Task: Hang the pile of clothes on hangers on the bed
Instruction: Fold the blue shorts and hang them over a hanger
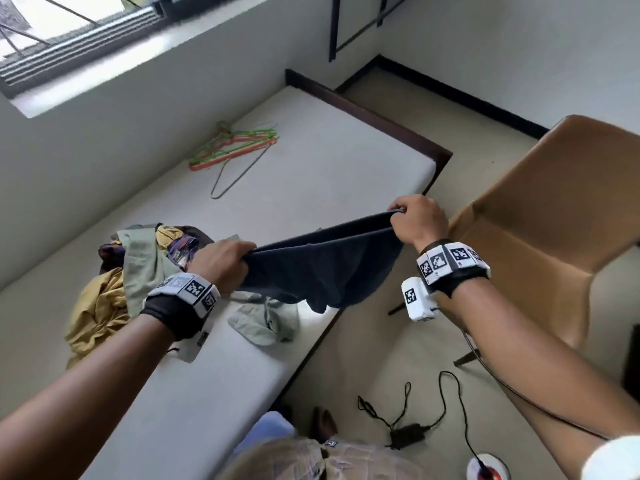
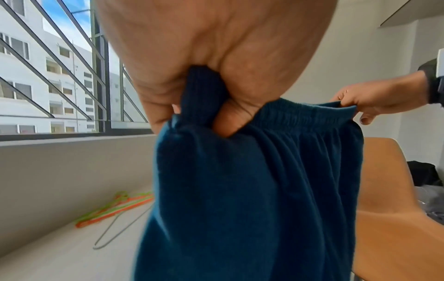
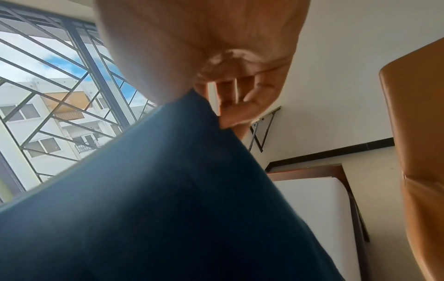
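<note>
Both hands grip the dark blue shorts (image 1: 322,268) by the elastic waistband, stretched between left hand (image 1: 223,263) and right hand (image 1: 417,220) over the bed's (image 1: 311,188) near edge. A loose pinch could let one side sag floorward. The hangers (image 1: 235,147) lie well beyond the hands — open mattress between; the pile (image 1: 128,271) sits just left.

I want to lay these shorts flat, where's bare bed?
Bare mattress lies between the hangers and the bed's far end, and a strip between hangers and clothes pile. Crowded under the left hand.
</note>
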Available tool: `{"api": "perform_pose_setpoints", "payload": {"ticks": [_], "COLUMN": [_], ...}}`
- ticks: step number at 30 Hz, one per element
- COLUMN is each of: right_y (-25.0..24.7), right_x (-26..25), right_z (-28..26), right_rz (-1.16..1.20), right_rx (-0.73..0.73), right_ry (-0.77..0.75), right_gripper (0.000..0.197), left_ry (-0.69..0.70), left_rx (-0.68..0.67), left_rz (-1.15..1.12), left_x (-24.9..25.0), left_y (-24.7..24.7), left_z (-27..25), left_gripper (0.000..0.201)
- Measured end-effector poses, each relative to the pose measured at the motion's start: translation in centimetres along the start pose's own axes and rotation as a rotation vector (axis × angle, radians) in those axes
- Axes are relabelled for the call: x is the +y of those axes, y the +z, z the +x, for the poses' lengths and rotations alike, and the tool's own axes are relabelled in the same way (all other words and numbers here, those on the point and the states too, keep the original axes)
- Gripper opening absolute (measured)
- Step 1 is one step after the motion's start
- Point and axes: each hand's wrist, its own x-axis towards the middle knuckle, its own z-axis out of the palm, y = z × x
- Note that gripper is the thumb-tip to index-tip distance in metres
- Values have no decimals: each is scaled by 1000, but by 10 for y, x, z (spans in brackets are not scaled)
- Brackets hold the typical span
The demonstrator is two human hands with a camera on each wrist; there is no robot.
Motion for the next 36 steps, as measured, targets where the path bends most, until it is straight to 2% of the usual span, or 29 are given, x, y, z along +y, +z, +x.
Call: {"api": "perform_pose_setpoints", "payload": {"ticks": [2, 4, 6, 9, 12, 14, 16, 20, 25, 29, 32, 34, 36], "right_y": [3, 18, 33, 47, 57, 63, 62, 16, -49, -58, -31, 5, 52], "right_x": [13, 33, 52, 71, 77, 79, 78, 43, 4, -2, 12, 30, 50], "right_z": [17, 36, 51, 81, 127, 171, 218, 282, 342, 365, 365, 361, 356], "right_rz": [-93, -189, -277, -297, -264, -216, -124, 54, 132, 166, 140, 99, 46], "right_rx": [-174, -366, -521, -599, -552, -491, -404, -94, 171, 253, 211, 126, -4], "right_ry": [83, 197, 224, 313, 348, 332, 334, 361, 241, 189, 132, 110, 107], "right_gripper": [33, 44, 50, 30, 37, 39, 32, 19, 19, 29, 27, 33, 46], "left_ry": [35, 88, 126, 145, 149, 136, 134, 196, 281, 298, 268, 251, 205], "left_rx": [-109, -230, -280, -312, -310, -246, -185, 71, 359, 481, 446, 348, 187], "left_rz": [-69, -92, -69, -32, 30, 75, 91, 24, 46, 59, 81, 140, 217], "left_x": [3, 4, 7, 12, 12, 9, 8, 11, 24, 28, 22, 14, 5], "left_y": [9, 23, 37, 49, 45, 35, 16, -43, -118, -134, -108, -69, -20], "left_z": [13, 29, 44, 86, 146, 195, 247, 341, 417, 448, 454, 454, 451], "left_gripper": [35, 42, 41, 27, 22, 24, 26, 39, 55, 39, 54, 66, 76]}}
